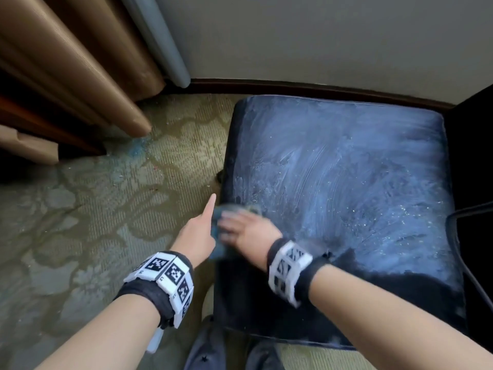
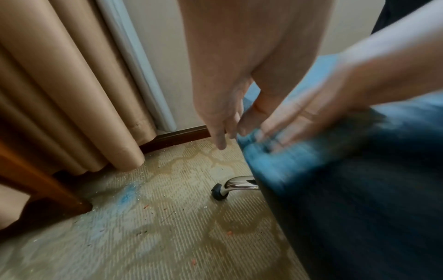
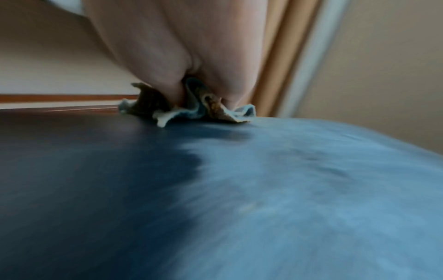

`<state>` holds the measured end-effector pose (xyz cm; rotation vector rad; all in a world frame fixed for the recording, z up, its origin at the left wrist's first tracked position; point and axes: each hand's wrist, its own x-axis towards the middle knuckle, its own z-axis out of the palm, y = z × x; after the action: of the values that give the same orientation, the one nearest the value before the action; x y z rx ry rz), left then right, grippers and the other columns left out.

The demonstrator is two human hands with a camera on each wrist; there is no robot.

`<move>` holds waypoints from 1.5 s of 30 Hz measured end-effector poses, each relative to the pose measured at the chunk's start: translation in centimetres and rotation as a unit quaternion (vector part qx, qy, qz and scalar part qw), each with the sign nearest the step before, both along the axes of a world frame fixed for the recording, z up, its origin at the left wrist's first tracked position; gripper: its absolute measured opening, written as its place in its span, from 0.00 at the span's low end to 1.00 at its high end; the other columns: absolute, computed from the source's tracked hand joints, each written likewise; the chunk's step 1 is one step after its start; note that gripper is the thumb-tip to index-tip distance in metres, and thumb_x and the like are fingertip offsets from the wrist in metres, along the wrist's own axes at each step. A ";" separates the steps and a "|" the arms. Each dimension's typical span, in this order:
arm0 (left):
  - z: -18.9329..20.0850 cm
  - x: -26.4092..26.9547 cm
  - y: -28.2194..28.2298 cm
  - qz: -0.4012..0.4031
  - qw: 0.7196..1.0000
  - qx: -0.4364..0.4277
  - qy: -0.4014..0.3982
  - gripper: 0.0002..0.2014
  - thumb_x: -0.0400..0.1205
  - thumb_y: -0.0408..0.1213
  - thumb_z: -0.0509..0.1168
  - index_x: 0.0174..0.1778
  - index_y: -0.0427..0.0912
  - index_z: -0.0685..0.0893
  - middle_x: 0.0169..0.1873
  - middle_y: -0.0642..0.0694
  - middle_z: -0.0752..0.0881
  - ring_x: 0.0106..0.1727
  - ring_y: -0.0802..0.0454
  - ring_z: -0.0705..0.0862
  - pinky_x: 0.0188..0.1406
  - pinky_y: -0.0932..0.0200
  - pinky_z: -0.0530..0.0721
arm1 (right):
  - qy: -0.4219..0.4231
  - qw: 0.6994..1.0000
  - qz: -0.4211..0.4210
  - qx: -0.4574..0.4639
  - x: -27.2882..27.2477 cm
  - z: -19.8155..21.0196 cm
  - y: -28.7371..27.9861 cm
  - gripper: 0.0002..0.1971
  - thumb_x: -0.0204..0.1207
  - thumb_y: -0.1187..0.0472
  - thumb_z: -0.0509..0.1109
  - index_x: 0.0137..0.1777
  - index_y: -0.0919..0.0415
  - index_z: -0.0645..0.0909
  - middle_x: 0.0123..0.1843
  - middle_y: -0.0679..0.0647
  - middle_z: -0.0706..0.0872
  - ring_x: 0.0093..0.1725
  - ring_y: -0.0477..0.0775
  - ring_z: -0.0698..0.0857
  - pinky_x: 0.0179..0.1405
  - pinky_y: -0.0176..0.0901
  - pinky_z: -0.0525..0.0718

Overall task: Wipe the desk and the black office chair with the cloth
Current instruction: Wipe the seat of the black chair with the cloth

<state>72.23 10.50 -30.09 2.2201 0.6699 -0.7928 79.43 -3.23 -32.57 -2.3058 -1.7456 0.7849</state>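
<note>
The black office chair seat (image 1: 346, 182) carries a pale bluish, dusty smear over most of its top. My right hand (image 1: 240, 228) presses a blue-grey cloth (image 1: 221, 210) onto the seat's left front edge. In the right wrist view the cloth (image 3: 191, 111) is bunched up between the thumb and fingers of that hand (image 3: 187, 56). My left hand (image 1: 198, 231) hangs just off the seat's left edge beside the cloth, index finger straight. The left wrist view shows its fingers (image 2: 219, 121) relaxed and holding nothing, next to the blurred right hand (image 2: 304, 113) and cloth (image 2: 271, 163).
Patterned carpet (image 1: 93, 222) with crumbs and a blue stain lies left of the chair. Tan curtains (image 1: 66, 62) and a dark wooden furniture leg (image 2: 59, 193) stand at the left. The wall and dark baseboard (image 1: 293, 86) run behind the seat. A chrome chair leg with caster (image 2: 219, 192) sticks out below.
</note>
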 end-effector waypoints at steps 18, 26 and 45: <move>-1.4 5.5 -6.3 -0.248 0.914 0.097 -0.306 0.25 0.82 0.47 0.52 0.76 0.49 0.70 0.73 0.37 0.75 0.75 0.43 0.74 0.71 0.50 0.77 | -0.001 0.922 -0.383 0.046 9.1 1.9 -11.5 0.44 0.73 0.48 0.72 0.81 0.47 0.46 0.84 0.51 0.41 0.83 0.53 0.42 0.80 0.63 0.54; -2.2 5.3 -5.8 -0.273 0.912 0.118 -0.283 0.21 0.84 0.49 0.53 0.64 0.46 0.85 0.74 0.40 0.75 0.76 0.41 0.71 0.70 0.41 0.75 | -0.036 0.912 -0.342 -0.225 10.8 2.4 -13.8 0.54 0.64 0.28 0.67 0.80 0.36 0.33 0.82 0.50 0.26 0.81 0.57 0.30 0.74 0.74 0.52; -3.9 7.0 -5.0 -0.280 0.912 0.171 -0.246 0.28 0.82 0.52 0.48 0.78 0.49 0.65 0.78 0.39 0.68 0.79 0.43 0.66 0.70 0.44 0.74 | -0.030 0.928 -0.288 -0.234 13.6 2.5 -10.5 0.57 0.62 0.30 0.70 0.78 0.34 0.30 0.80 0.51 0.23 0.79 0.62 0.26 0.72 0.80 0.46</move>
<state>79.20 5.50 -34.00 2.8366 -0.1020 -0.3420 93.05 -13.77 -30.08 -2.9451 -0.8436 1.0885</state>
